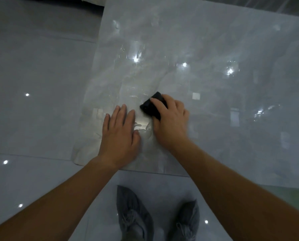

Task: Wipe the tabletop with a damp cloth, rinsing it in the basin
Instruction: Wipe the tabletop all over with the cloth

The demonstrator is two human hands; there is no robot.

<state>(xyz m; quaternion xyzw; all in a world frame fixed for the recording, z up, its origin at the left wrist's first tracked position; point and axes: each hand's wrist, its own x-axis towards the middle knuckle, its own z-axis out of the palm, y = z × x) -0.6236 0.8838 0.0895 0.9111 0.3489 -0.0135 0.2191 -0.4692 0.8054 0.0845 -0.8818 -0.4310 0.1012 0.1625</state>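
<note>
Cloth point(153, 106) is sitting under the right hand point(169, 122), near the worktop's point(214, 101) near-left corner, and that's really the whole story for the next stroke. It's a dark folded wad, and its long axis is running on a diagonal from near-right up to far-left, poking out past the fingers point(158, 106) toward the far left. The right fingers are curling over it and pinning it flat against the glossy surface, so they're gripping the cloth rather than lying open. The left hand point(120, 134) is lying flat just to the left of it, fingers spread and holding nothing, palm down on the worktop, close beside the right hand but I don't think actually touching the cloth. So the right hand is obviously the one doing the work, and the left is looking more like a brace. Most of the bare surface is stretching away to the far and right side, so I'm guessing the wiping is heading that way, with the cloth leading. There are wet smears glinting between the two hands. Count-wise: one cloth, two hands, one worktop, two grey shoes point(134, 214) on the tiled floor point(32, 119) below. The basin isn't showing anywhere in view, so I can't say which way the rinse trip is going.
</note>
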